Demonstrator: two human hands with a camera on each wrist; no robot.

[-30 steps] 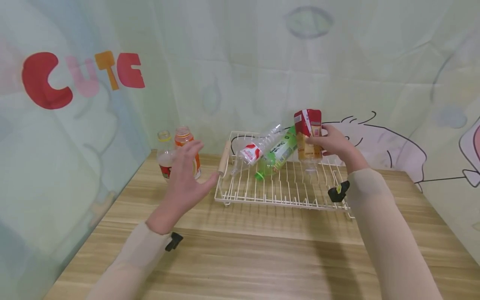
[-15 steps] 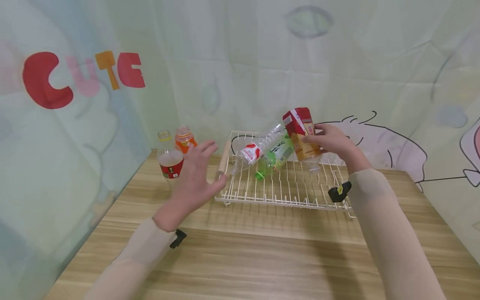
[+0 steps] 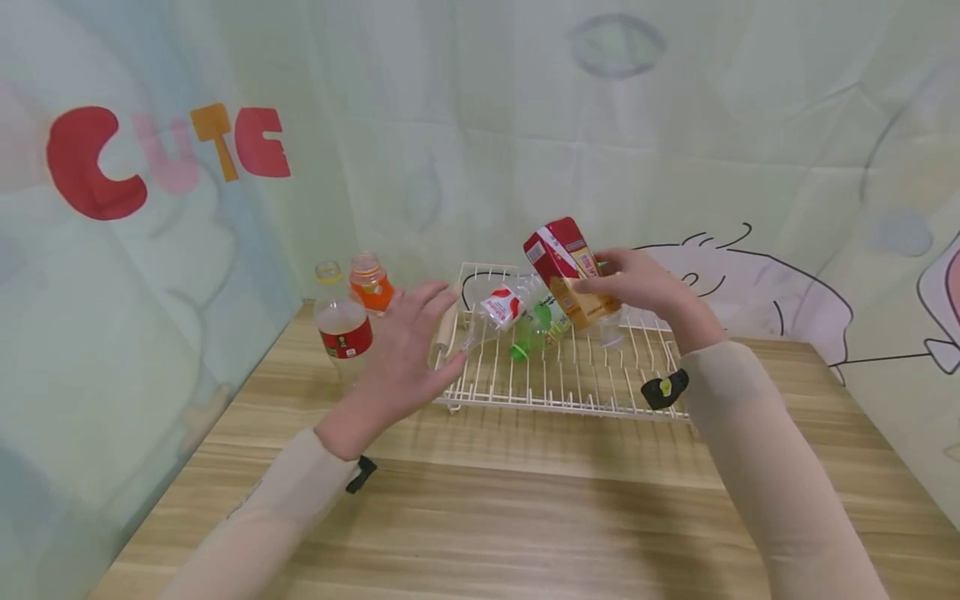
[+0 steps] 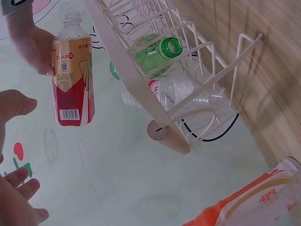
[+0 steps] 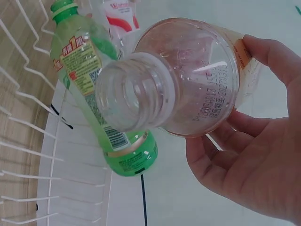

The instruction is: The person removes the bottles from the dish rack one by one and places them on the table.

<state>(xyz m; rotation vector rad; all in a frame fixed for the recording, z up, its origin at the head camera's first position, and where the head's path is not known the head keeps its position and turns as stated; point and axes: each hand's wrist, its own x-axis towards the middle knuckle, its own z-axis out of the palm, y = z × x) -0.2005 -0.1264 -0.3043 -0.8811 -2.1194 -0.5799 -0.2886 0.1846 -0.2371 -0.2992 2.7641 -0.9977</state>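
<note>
My right hand [image 3: 637, 283] grips a clear plastic bottle [image 3: 573, 275] with a red and orange label, held tilted with its base up over the rack. Its capless neck [image 5: 134, 94] faces the camera in the right wrist view. Below it, a green bottle [image 3: 528, 333] and a clear bottle with a red and white label [image 3: 504, 307] lie slanted on the white wire rack [image 3: 570, 407]. My left hand [image 3: 405, 354], fingers spread and holding nothing, hovers by the rack's left end, overlapping the wooden handle [image 4: 171, 139] in the head view.
Left of the rack, a clear bottle with a red label [image 3: 345, 337] and a bottle with an orange label [image 3: 372, 287] stand upright on the wood-grain table [image 3: 480, 517]. A printed curtain [image 3: 480, 150] hangs behind and along the sides.
My right hand has moved left with the red and orange bottle, whose base now leans further left over the green bottle. My left hand has shifted right, closer to the rack's end.
</note>
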